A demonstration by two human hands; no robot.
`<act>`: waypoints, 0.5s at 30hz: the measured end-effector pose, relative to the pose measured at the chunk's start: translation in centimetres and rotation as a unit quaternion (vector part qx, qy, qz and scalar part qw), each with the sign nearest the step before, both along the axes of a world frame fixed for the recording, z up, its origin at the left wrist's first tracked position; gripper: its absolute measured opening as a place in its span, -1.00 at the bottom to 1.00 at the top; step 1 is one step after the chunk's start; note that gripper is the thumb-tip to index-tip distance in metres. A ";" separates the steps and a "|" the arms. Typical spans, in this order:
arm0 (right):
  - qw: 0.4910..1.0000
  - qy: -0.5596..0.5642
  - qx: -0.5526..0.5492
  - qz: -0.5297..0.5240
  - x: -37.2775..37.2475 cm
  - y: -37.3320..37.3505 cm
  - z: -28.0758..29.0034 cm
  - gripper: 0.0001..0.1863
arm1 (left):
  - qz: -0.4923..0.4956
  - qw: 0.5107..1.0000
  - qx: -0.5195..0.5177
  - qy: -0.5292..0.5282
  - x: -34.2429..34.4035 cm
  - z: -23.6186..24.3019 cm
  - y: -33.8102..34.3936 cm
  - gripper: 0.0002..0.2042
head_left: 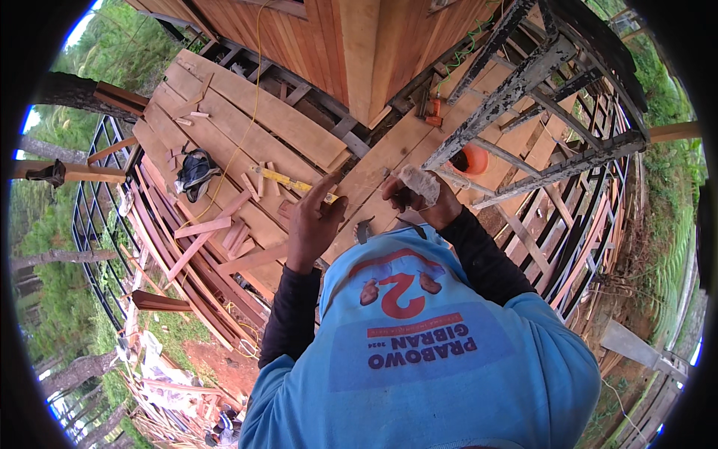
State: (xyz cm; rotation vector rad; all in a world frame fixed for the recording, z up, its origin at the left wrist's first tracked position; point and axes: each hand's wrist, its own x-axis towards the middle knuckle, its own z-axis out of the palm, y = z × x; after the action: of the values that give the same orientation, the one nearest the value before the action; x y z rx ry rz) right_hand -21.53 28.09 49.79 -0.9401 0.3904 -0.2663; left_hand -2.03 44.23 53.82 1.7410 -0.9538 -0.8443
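Observation:
My left hand (318, 221) is raised in front of me, its fingers apart and partly curled, with nothing visible in it; beyond it a yellow measuring bar (284, 179) lies on the deck boards among short wood offcuts (250, 185). My right hand (430, 206) holds a crumpled, translucent packet (420, 182), which hides part of its fingers. It is near the foot of a paint-spattered metal ladder (514, 103).
An orange drill (434, 111) stands by the wooden wall (359, 52). An orange bucket (467, 162) is behind the ladder. A dark bag (194, 176), a yellow cord (254, 112) and loose planks (209, 232) lie at left. Boards (247, 112) border open framing (538, 232).

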 end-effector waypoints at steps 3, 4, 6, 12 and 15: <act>1.000 -0.010 -0.001 0.014 0.5 0.4 0.3 -0.53 | -0.080 0.994 -0.043 0.064 -0.6 0.0 -0.6 -0.58; 1.000 -0.012 -0.007 0.013 0.6 0.6 0.5 -0.54 | -0.090 0.992 -0.060 0.071 -0.9 -0.3 -1.0 -0.60; 1.000 -0.015 -0.019 0.008 0.9 0.9 0.9 -0.55 | -0.096 0.986 -0.112 0.081 -1.5 -1.4 -1.6 -0.63; 0.998 0.010 -0.047 -0.030 1.1 1.7 0.4 -0.59 | -0.061 0.996 -0.008 0.063 -1.8 -0.8 -2.1 -0.80; 0.997 0.040 -0.046 -0.054 1.5 2.0 0.3 -0.57 | -0.060 0.997 -0.004 0.042 -1.2 -1.9 -1.8 -0.85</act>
State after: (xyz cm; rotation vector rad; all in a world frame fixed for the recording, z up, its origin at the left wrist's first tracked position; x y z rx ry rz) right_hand -20.04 30.10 50.13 -1.0235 0.5075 -0.3476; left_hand -3.20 42.43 51.90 1.6400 -1.0127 -0.9816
